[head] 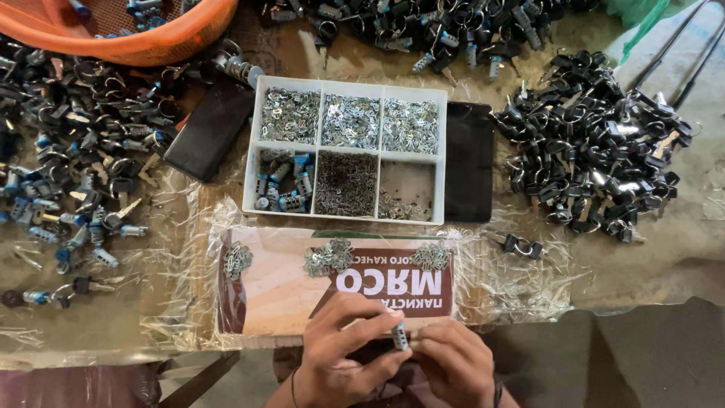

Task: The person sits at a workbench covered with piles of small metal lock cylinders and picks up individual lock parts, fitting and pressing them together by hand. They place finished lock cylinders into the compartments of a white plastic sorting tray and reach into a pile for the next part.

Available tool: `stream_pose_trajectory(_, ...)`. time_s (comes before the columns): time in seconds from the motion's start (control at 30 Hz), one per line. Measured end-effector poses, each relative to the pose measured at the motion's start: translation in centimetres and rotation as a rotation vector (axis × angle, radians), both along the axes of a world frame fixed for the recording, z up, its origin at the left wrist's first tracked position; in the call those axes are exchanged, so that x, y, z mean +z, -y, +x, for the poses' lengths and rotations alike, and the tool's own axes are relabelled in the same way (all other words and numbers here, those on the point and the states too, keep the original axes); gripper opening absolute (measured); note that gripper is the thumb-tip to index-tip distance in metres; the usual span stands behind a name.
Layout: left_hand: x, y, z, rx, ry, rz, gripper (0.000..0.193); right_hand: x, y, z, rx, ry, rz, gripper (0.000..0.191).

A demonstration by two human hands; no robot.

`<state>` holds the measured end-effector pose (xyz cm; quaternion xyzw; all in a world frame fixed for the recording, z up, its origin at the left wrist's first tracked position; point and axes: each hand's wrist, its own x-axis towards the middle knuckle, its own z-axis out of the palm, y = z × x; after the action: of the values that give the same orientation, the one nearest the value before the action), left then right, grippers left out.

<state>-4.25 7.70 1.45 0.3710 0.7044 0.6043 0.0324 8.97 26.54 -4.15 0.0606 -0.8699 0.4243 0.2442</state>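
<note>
Small silver lock cylinder with a blue end (399, 335) is pinched between left hand (343, 355) and right hand (453, 363) fingers. Many loose lock cylinders (75, 174) wait on the counter (680, 249), with little metal bits in the white tray (346, 155).

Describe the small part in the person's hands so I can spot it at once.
Start at the white compartment tray, then drop past the printed board to the bottom edge. There both hands, left hand and right hand, pinch a small lock cylinder, the only one held.

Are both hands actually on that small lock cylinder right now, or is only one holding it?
Touching. The head view shows the left hand and right hand meeting at the small lock cylinder, with fingers of both pinched against it and no gap visible.
</note>
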Motion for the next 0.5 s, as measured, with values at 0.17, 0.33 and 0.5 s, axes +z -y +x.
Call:
stream_pose_trajectory(0.17,0.0,0.2,0.8,-0.078,0.092,0.039,0.046,2.9,1.7,0.4,-0.290,0.141,-0.492,0.016)
stream_pose_trajectory(0.33,-0.2,0.6,1.3,-0.122,0.217,0.077,0.048,4.6,2.2,-1.2,-0.167,-0.066,-0.271,0.024)
stream_pose_trajectory(0.5,-0.1,1.1,1.1,-0.127,0.148,0.074,0.046,5.2,2.2,-2.5,-0.116,-0.040,-0.286,0.026)
